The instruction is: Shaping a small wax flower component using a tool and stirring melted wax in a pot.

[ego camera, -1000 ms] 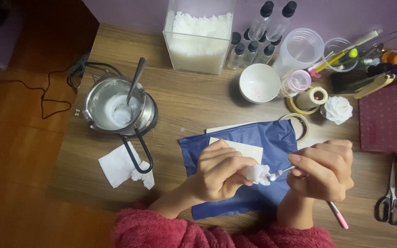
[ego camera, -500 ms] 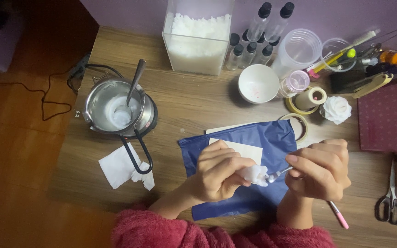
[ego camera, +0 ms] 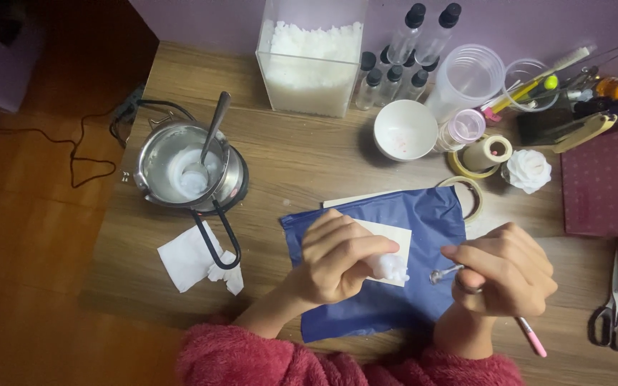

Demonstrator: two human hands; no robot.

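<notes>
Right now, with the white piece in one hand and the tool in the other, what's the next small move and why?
Probably bring the right hand back left: its metal-tipped tool sits just clear of the small white piece pinched in the left hand over the blue sheet.

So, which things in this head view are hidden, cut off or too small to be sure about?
- Small white piece: the left hand covers most of it, so its full shape is hidden.
- Thin tool: the right hand hides its middle; only a metal tip and a pink end show.
- Dark red book: cut off by the right edge.
- Scissors: partly cut off at the bottom right edge.
- Pot: the white contents are too blurred to identify.
</notes>
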